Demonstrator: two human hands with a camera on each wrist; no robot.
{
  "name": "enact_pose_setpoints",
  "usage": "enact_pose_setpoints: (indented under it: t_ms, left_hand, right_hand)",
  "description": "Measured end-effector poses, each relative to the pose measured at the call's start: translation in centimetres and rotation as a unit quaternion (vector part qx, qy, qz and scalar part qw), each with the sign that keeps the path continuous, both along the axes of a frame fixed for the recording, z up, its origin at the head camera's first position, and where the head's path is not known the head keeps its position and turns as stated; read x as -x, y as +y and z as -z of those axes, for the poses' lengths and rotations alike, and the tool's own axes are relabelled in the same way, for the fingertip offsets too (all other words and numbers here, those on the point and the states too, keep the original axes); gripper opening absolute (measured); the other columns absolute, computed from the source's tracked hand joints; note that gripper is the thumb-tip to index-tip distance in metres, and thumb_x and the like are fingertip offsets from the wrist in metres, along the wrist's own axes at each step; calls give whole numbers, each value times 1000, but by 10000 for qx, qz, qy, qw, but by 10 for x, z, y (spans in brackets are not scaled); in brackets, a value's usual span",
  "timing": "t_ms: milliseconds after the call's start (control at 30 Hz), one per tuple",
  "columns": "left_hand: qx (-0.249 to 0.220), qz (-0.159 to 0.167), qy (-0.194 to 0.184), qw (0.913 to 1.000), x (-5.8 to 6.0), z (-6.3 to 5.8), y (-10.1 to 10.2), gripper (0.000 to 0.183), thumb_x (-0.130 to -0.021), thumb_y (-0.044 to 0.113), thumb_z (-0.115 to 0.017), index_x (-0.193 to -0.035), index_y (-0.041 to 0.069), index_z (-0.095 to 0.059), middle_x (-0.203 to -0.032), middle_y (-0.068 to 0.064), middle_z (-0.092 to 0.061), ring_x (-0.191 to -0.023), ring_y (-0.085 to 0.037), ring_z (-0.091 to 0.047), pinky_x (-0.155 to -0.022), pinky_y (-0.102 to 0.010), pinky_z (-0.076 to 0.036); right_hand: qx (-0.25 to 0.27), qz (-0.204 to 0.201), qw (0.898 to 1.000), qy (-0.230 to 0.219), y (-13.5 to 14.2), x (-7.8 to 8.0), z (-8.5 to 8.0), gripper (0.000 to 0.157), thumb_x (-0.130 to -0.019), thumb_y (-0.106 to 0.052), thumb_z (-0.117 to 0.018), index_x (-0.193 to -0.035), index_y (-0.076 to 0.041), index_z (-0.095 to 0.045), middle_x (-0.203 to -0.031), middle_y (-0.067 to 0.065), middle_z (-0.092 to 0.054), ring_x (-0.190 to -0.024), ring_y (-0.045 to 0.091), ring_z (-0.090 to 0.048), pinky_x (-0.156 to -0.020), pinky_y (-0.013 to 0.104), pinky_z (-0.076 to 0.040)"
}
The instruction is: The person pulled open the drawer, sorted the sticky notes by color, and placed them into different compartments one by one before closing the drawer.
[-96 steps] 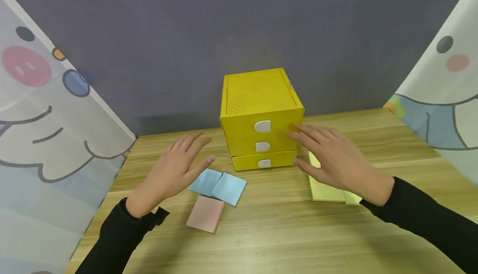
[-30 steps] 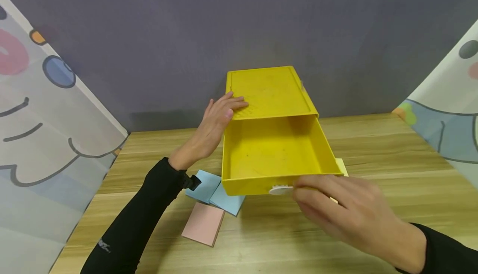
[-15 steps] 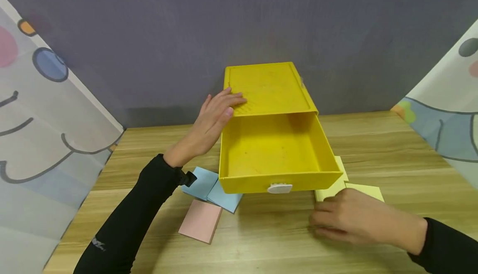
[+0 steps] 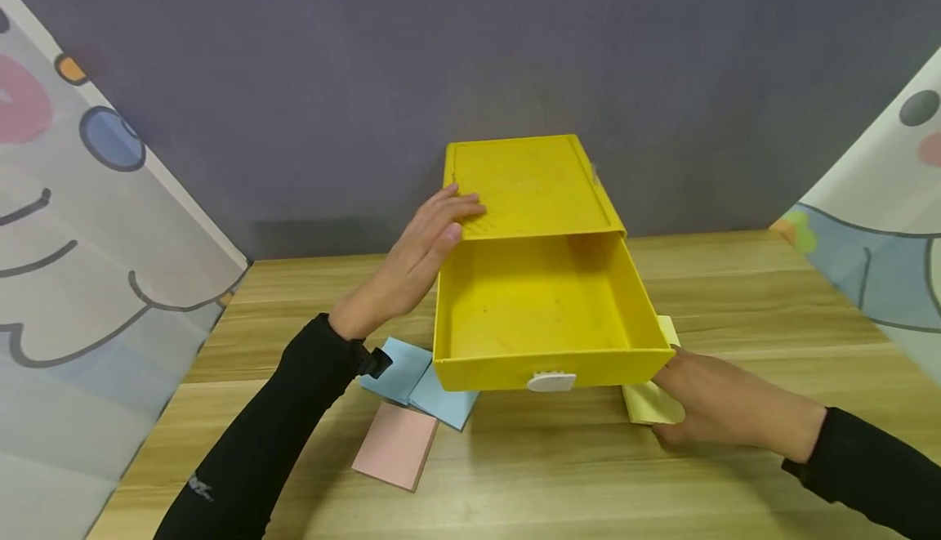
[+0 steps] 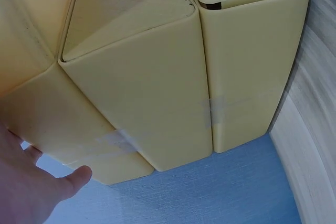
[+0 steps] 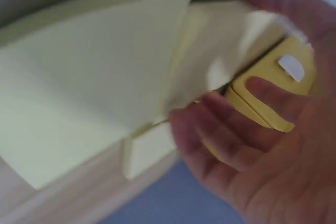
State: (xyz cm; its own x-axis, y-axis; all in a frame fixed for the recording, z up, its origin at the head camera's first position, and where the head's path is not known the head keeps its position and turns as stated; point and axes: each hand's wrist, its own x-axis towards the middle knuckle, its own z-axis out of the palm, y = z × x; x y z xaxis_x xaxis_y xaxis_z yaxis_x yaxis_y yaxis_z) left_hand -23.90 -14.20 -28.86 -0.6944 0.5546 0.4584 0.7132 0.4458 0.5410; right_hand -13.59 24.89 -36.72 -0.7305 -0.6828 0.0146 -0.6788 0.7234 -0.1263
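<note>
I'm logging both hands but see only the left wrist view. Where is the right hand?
Observer: The right hand is at the yellow note pads; the blurred right wrist view doesn't settle whether its fingers pinch one.
Operator: Thanks. Of the pads on the person's left, which lies nearest to them?
Observer: The head view shows a pink note pad, lying flat, nearer than the two blue note pads.

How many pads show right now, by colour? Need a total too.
Blue pads: 2
Pink pad: 1
Yellow pads: 3 showing, partly hidden in the head view by the right hand and the yellow drawer
Total: 6
</note>
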Motion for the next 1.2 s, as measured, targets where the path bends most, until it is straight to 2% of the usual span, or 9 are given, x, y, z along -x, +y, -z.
enact_pose_setpoints:
  t_ms: [100, 267, 367, 567, 733, 833, 967, 1100, 1200]
  left_hand:
    - [-55, 19, 12, 10000, 0, 2, 1, 64, -108, 57, -17, -147, 16, -48, -162, -3, -40, -161, -17, -13, -133, -48, -11]
    - [-97, 45, -72, 9999, -1, 2, 1, 63, -108, 57, -18, -148, 18, -48, -163, -2, -39, -161, -15, -11, -133, -49, -12]
    - [-88, 67, -91, 9999, -1, 2, 3, 62, -109, 57, -18, -148, 19, -47, -163, 0, -38, -161, -14, -10, -133, -49, -13]
    - [-179, 61, 105, 9998, 0, 3, 5, 63, -109, 55, -18, -146, 15, -49, -162, -4, -41, -161, -17, -14, -133, -46, -14]
    - [-277, 37, 168, 9995, -1, 5, 6, 64, -109, 55, -18, -144, 11, -50, -160, -7, -42, -160, -20, -16, -133, -46, -14]
    - [-247, 56, 127, 9996, -2, 4, 7, 64, -109, 55, -18, -145, 11, -50, -161, -7, -42, -160, -21, -15, -133, -47, -14]
    - [-270, -14, 167, 9995, -2, 4, 7, 66, -109, 56, -18, -144, 12, -51, -161, -7, -43, -160, -20, -15, -133, -47, -14]
    - [-278, -108, 147, 9994, -2, 4, 5, 66, -108, 57, -18, -144, 12, -51, -160, -6, -43, -160, -19, -15, -133, -48, -14]
    - [-260, -106, 42, 9996, -3, 3, 6, 64, -109, 57, -19, -144, 14, -50, -161, -4, -42, -161, -17, -14, -133, -49, -14]
  right_hand:
    - [0, 110, 9998, -147, 1, -1, 0, 93, -68, -41, -90, -146, -24, -43, -140, 4, -59, -118, 20, -61, -89, 43, -58]
    - [493, 424, 9893, -1307, 9, -1, -6, 89, -75, -48, -86, -150, -24, -43, -150, 11, -53, -131, 31, -56, -93, 43, -57]
    - [831, 594, 9796, -1733, 20, 1, -16, 82, -81, -46, -83, -149, -28, -42, -151, 9, -49, -128, 22, -57, -89, 33, -57]
    - [985, 1063, 9883, -474, 38, 11, -63, 79, -79, -34, -86, -147, -32, -46, -133, -4, -59, -109, -4, -55, -79, 20, -53]
    - [1859, 1445, 9717, 207, 33, 19, -121, 77, -81, -18, -85, -147, -35, -48, -140, -13, -57, -111, -17, -51, -88, 3, -38]
    - [2310, 1490, 9615, 20, 13, 11, -152, 70, -86, -15, -81, -144, -38, -49, -143, -16, -56, -114, -17, -55, -87, -2, -34]
    - [2016, 1152, 9725, -171, -39, 2, -178, 57, -91, -29, -77, -138, -45, -50, -141, -17, -57, -119, 0, -63, -98, 15, -49]
    - [1387, 414, 9882, -511, -92, 10, -180, 45, -92, -49, -71, -133, -38, -55, -133, -14, -61, -117, 13, -63, -99, 44, -54]
    - [932, -10, 9921, -835, -118, 20, -174, 43, -93, -52, -66, -129, -29, -59, -130, -9, -63, -117, 15, -60, -101, 43, -50]
